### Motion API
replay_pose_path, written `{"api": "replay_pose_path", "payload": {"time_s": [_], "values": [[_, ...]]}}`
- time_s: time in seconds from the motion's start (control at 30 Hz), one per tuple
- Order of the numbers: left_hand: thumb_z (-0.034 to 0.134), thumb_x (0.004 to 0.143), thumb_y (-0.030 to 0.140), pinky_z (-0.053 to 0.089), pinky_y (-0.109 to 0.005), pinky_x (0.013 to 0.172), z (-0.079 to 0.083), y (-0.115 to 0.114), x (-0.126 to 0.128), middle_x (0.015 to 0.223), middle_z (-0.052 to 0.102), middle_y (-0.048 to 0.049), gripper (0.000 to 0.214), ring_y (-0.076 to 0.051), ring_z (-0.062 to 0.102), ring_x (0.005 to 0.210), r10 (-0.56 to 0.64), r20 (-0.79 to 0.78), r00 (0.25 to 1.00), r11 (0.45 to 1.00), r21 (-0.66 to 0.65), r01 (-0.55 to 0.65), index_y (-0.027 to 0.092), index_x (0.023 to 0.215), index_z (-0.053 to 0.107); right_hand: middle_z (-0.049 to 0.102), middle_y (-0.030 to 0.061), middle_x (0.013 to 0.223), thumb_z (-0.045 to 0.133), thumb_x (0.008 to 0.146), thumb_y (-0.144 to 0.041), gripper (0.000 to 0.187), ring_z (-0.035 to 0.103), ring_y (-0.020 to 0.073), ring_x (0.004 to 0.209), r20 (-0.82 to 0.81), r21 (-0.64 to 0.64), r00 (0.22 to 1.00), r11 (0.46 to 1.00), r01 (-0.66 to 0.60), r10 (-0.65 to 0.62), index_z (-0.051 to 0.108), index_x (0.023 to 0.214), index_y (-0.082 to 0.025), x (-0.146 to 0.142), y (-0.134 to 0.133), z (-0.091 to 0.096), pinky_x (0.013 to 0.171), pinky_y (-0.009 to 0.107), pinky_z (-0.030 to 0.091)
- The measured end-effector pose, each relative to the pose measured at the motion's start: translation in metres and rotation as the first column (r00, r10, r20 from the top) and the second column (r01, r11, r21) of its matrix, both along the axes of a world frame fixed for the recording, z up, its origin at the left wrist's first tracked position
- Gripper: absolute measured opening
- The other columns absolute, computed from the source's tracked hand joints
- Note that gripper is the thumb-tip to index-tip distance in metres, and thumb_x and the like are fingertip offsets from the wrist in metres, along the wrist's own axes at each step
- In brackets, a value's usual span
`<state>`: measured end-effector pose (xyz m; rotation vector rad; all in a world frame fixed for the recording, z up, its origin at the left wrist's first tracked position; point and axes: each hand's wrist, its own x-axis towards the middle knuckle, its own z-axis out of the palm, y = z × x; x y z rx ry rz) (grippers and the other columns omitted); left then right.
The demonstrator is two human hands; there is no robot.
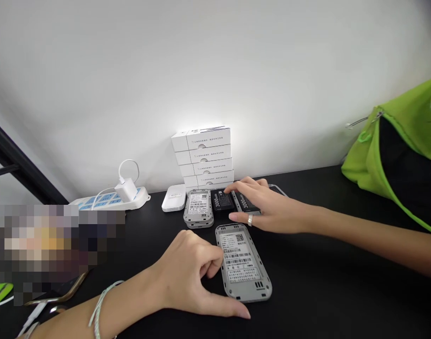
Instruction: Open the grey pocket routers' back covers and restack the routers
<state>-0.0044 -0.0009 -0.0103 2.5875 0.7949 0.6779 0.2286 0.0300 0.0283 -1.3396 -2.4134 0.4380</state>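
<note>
An open grey device casing [241, 261], with a printed label, QR code and barcodes inside, lies on the black table. My left hand [192, 278] is at its near left corner, fingers curled by the left side and thumb stretched out along the near end. My right hand [265, 202] reaches over the black batteries behind it, fingers and thumb apart. Its index fingertip and thumb are beside the left black battery [223, 201], marked 3000mAh; whether they touch it I cannot tell. Another black battery [246, 203] sits in a casing partly under this hand.
Grey casings [198, 209] are stacked left of the batteries, beside white covers [174, 197]. White boxes [210, 157] stand stacked against the wall. A power strip [134, 200] with a white charger [126, 189] is at left, a green bag [395, 155] at right. A blurred patch covers the far left.
</note>
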Motion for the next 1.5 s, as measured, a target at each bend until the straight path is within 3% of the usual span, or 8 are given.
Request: {"api": "replay_pose_path", "payload": {"time_s": [0.13, 0.3, 0.43, 0.67, 0.9, 1.23, 1.33, 1.5], "values": [[0.087, 0.053, 0.053, 0.021, -0.023, 0.043, -0.001, -0.001, 0.001, 0.041, 0.030, 0.0114, 0.064, -0.002, 0.026, 0.037, 0.001, 0.008, 1.000, 1.000, -0.004, -0.001, 0.016, 0.050, 0.035, 0.047, 0.0136, 0.133, 0.052, 0.083, -0.062, 0.064, 0.041, 0.0363, 0.115, 0.114, 0.020, 0.991, 0.997, -0.078, 0.075, 0.042, 0.133, -0.023, -0.006, 0.030, -0.003, 0.095, 0.053, 0.038], [0.087, 0.054, 0.053, 0.022, -0.022, 0.043, 0.000, -0.002, 0.001, 0.041, 0.031, 0.0111, 0.063, -0.002, 0.027, 0.037, -0.001, 0.016, 1.000, 1.000, 0.003, 0.001, 0.016, 0.050, 0.035, 0.054, 0.0122, 0.129, 0.058, 0.081, -0.057, 0.061, 0.046, 0.0353, 0.113, 0.145, 0.104, 0.985, 0.989, -0.107, 0.092, 0.043, 0.127, -0.021, -0.011, 0.041, -0.007, 0.096, 0.051, 0.036], [0.085, 0.056, 0.054, 0.022, -0.022, 0.042, 0.001, -0.001, 0.001, 0.040, 0.030, 0.0111, 0.063, -0.003, 0.027, 0.036, -0.001, 0.005, 1.000, 1.000, -0.004, 0.001, 0.017, 0.050, 0.035, 0.055, 0.0133, 0.133, 0.062, 0.076, -0.061, 0.075, 0.047, 0.0402, 0.115, 0.093, 0.033, 0.994, 0.998, -0.055, 0.052, 0.035, 0.136, -0.023, -0.011, 0.038, -0.005, 0.086, 0.050, 0.042], [0.083, 0.059, 0.055, 0.021, -0.022, 0.042, 0.001, 0.000, 0.001, 0.039, 0.029, 0.0104, 0.063, -0.004, 0.027, 0.036, 0.021, -0.029, 0.999, 1.000, -0.010, -0.021, 0.017, 0.050, 0.034, 0.062, 0.0098, 0.119, 0.073, 0.071, -0.048, 0.061, 0.057, 0.0302, 0.113, -0.121, 0.160, 0.992, 0.987, -0.027, 0.047, 0.041, 0.117, -0.024, -0.005, 0.007, 0.007, 0.100, 0.052, 0.033], [0.082, 0.060, 0.057, 0.020, -0.022, 0.040, 0.001, -0.001, 0.002, 0.039, 0.029, 0.0099, 0.063, -0.004, 0.028, 0.036, 0.022, -0.027, 0.999, 1.000, -0.013, -0.022, 0.017, 0.050, 0.034, 0.060, 0.0058, 0.121, 0.079, 0.061, -0.052, 0.069, 0.050, 0.0326, 0.115, -0.194, -0.051, 0.980, 0.998, 0.033, -0.042, 0.047, 0.117, -0.027, -0.003, -0.038, -0.003, 0.095, 0.050, 0.042], [0.080, 0.060, 0.059, 0.020, -0.022, 0.040, 0.000, -0.001, 0.001, 0.039, 0.029, 0.0097, 0.063, -0.004, 0.028, 0.036, 0.032, -0.031, 0.999, 0.999, -0.010, -0.032, 0.017, 0.049, 0.034, 0.053, 0.0061, 0.124, 0.074, 0.067, -0.057, 0.068, 0.046, 0.0314, 0.113, -0.169, -0.233, 0.985, 0.972, -0.010, -0.031, 0.048, 0.122, -0.028, -0.008, -0.053, -0.004, 0.092, 0.049, 0.045], [0.079, 0.062, 0.055, 0.020, -0.022, 0.041, 0.001, -0.002, 0.001, 0.040, 0.030, 0.0095, 0.060, -0.004, 0.029, 0.036, 0.039, -0.040, 0.998, 0.999, 0.002, -0.039, 0.017, 0.049, 0.034, 0.054, 0.0075, 0.123, 0.071, 0.069, -0.062, 0.069, 0.048, 0.0335, 0.112, -0.131, -0.184, 0.991, 0.983, 0.009, -0.034, 0.048, 0.125, -0.028, -0.009, -0.058, -0.002, 0.092, 0.051, 0.044], [0.078, 0.064, 0.051, 0.021, -0.022, 0.041, 0.001, -0.002, 0.002, 0.040, 0.032, 0.0094, 0.056, -0.004, 0.030, 0.037, 0.037, -0.051, 0.998, 0.999, 0.018, -0.037, 0.017, 0.050, 0.035, 0.062, 0.0159, 0.120, 0.062, 0.074, -0.069, 0.075, 0.044, 0.0424, 0.125, 0.105, 0.059, 0.966, 0.968, -0.242, 0.235, 0.052, 0.129, -0.018, -0.009, -0.063, -0.005, 0.104, 0.067, 0.022]]}}
